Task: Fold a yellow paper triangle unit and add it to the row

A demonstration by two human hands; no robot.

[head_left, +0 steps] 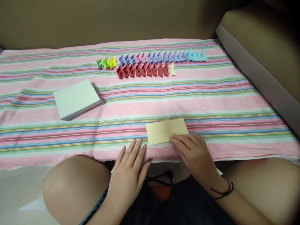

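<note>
A pale yellow sheet of paper (164, 129), folded into a rectangle, lies near the front edge of a striped cloth (211, 103). My right hand (193, 153) rests flat with its fingertips pressing the sheet's lower right edge, fingers stretched out. Just left of the sheet, my left hand (131, 168) lies flat on the cloth's front edge, fingers together and extended, holding nothing. A stack of square paper (76, 98), pale green on top, sits to the left. Two rows of small folded paper pieces (150, 62) in several colours line the far side.
The cloth covers a low surface against a brown wall. A cushion or sofa edge (262, 62) rises at the right. My bare knees (70, 184) flank the front, with a dark cord (159, 178) between them.
</note>
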